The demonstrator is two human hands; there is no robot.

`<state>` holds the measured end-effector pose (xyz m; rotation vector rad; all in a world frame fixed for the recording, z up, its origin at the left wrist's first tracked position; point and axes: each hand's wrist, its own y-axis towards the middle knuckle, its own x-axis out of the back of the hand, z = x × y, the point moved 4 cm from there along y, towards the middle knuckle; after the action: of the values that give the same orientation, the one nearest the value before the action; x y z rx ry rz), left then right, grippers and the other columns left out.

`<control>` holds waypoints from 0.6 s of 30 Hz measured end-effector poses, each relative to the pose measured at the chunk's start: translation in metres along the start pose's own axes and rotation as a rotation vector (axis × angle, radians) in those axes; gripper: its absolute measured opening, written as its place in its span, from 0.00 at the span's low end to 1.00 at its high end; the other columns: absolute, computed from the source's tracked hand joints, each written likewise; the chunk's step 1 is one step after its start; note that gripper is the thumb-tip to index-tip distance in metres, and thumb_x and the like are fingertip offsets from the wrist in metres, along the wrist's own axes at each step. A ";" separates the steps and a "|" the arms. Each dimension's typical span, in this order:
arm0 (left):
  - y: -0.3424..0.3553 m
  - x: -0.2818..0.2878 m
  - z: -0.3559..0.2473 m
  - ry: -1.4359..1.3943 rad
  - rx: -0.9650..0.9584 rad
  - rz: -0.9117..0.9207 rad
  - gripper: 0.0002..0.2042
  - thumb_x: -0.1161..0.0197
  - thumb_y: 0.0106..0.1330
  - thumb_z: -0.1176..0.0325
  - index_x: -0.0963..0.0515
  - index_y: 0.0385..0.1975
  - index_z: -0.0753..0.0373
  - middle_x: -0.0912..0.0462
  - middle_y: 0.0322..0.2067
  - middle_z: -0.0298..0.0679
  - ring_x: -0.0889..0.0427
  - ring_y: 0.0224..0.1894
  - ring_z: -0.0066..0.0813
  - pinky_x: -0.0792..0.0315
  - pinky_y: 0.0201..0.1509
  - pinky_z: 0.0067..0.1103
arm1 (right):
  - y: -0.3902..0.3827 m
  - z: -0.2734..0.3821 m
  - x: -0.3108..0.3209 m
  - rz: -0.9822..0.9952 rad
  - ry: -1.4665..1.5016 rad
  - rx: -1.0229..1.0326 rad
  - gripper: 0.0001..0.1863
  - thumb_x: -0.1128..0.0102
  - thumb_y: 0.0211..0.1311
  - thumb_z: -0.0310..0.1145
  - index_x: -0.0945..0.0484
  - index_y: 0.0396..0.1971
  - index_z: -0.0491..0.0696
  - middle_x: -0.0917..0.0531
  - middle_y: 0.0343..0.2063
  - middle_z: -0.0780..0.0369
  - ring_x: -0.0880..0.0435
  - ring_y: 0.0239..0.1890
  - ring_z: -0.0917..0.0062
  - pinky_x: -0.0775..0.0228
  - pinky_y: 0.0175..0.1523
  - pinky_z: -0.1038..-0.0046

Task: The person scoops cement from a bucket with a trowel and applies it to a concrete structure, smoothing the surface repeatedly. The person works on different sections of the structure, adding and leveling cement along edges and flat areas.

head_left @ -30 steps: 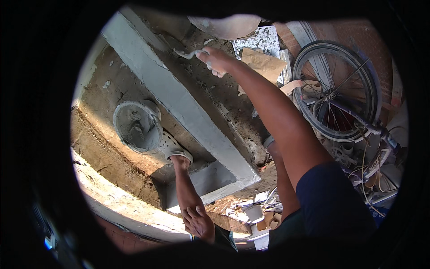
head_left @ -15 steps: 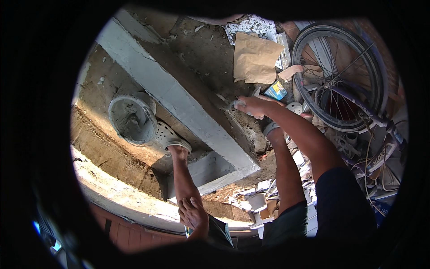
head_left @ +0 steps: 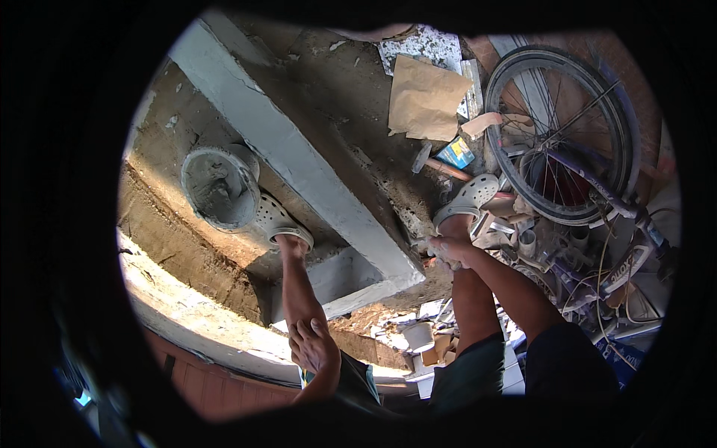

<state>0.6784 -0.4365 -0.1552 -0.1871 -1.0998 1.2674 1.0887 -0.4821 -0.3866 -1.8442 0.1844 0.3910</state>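
Note:
My left hand (head_left: pixel 314 346) rests on my left leg below the knee, fingers apart and holding nothing. In front of my right shin, my right hand (head_left: pixel 453 252) is curled around something pale grey, too hidden to make out. A grey-smeared bucket (head_left: pixel 200 176) with wet cement mix (head_left: pixel 222 196) inside stands on the left, beside my left light-coloured clog (head_left: pixel 278 221). Beyond my right clog (head_left: pixel 478 191) lies a hammer (head_left: pixel 447 169) with a wooden handle, touched by neither hand. Next to it is a blue and yellow packet (head_left: pixel 456 153).
A grey plastered ledge (head_left: pixel 302 153) runs diagonally between my feet. On the right, a bicycle wheel (head_left: pixel 493 123) and frame lie among pipes, cords and rubble. Brown paper (head_left: pixel 424 97) lies at the back. A small white pot (head_left: pixel 419 337) sits amid debris nearer me.
My right hand has drawn back toward me, from near the hammer to my right shin. The hammer and right clog now show more fully. My left hand stays on the leg.

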 end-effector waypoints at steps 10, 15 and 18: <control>0.008 0.034 0.009 -0.168 0.011 0.028 0.32 0.57 0.81 0.41 0.27 0.71 0.58 0.30 0.73 0.43 0.35 0.75 0.48 0.44 0.77 0.44 | -0.127 0.382 -0.109 0.087 -0.124 0.486 0.33 0.57 0.78 0.69 0.28 0.45 0.49 0.29 0.21 0.67 0.34 0.13 0.82 0.39 0.17 0.74; 0.022 0.057 0.023 -0.245 0.035 0.051 0.35 0.60 0.81 0.39 0.28 0.71 0.61 0.30 0.73 0.46 0.32 0.73 0.50 0.44 0.77 0.45 | -0.178 0.431 -0.140 -0.430 -0.506 0.941 0.29 0.52 0.80 0.61 0.31 0.46 0.44 0.18 0.27 0.56 0.15 0.22 0.62 0.24 0.24 0.59; 0.032 0.065 0.034 -0.291 0.045 0.057 0.36 0.61 0.80 0.37 0.28 0.71 0.61 0.28 0.73 0.46 0.30 0.71 0.51 0.42 0.75 0.45 | -0.190 0.438 -0.150 -0.917 -1.065 1.168 0.25 0.50 0.80 0.54 0.33 0.50 0.44 0.14 0.32 0.45 0.11 0.31 0.45 0.20 0.35 0.48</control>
<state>0.6248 -0.3863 -0.1228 0.0007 -1.3198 1.3990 0.9344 -0.0188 -0.2770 -0.2962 -0.9456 0.4094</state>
